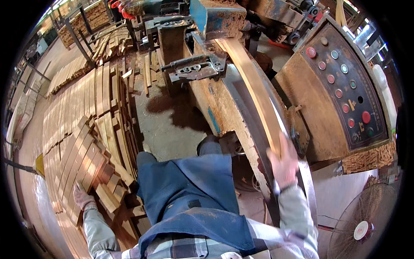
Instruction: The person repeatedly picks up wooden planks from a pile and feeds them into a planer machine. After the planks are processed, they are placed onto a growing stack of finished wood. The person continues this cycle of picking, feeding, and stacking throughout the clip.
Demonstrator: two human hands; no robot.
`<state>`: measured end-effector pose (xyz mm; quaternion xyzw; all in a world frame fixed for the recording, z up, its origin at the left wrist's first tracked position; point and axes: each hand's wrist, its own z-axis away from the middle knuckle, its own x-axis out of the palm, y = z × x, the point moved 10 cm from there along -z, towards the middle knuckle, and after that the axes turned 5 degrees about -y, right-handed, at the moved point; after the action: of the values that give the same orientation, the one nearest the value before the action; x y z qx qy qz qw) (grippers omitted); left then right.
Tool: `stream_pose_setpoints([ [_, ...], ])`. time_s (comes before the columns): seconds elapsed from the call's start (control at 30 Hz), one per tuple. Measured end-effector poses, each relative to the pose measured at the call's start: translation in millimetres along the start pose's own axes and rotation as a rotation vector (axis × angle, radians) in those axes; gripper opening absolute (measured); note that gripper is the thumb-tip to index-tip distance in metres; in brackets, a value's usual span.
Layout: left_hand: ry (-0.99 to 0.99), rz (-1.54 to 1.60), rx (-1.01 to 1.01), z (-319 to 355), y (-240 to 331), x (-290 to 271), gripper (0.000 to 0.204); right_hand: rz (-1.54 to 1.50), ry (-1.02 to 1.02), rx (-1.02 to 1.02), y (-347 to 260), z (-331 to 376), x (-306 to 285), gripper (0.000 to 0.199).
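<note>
My right hand (283, 162) presses against the near end of a long wooden strip (254, 90) that lies on the metal bed of a dusty woodworking machine (224, 108) and runs away toward its blue feed head (207, 17). My left hand (82, 198), gloved, reaches down to a stack of wooden strips (86, 159) at my left and rests on the near ends of the top pieces. A blue apron covers my lap between the two arms.
A control panel (345, 90) with red and green round buttons stands at the right. More stacked wood strips (69, 73) fill the left and far side. A floor fan (362, 224) sits at lower right. Sawdust coats the machine.
</note>
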<state>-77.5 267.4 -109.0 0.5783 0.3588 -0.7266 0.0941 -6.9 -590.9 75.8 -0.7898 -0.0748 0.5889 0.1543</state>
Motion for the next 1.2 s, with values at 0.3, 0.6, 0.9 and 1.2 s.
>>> stream_pose_setpoints([
  [0.3,0.074,0.105,0.033,-8,-2,0,0.084,0.275,0.052,-0.368,-12,1,-3,0.05],
  [0.6,0.243,0.171,0.475,47,128,-169,0.077,0.289,-0.005,-0.358,-30,-181,79,0.046],
  [0.9,0.53,0.219,1.317,163,436,-385,0.026,-0.125,-0.214,-0.667,-198,-84,47,0.062],
  [1.2,0.862,0.889,1.415,172,420,-448,0.035,0.199,-0.286,0.112,-46,85,-40,0.076],
])
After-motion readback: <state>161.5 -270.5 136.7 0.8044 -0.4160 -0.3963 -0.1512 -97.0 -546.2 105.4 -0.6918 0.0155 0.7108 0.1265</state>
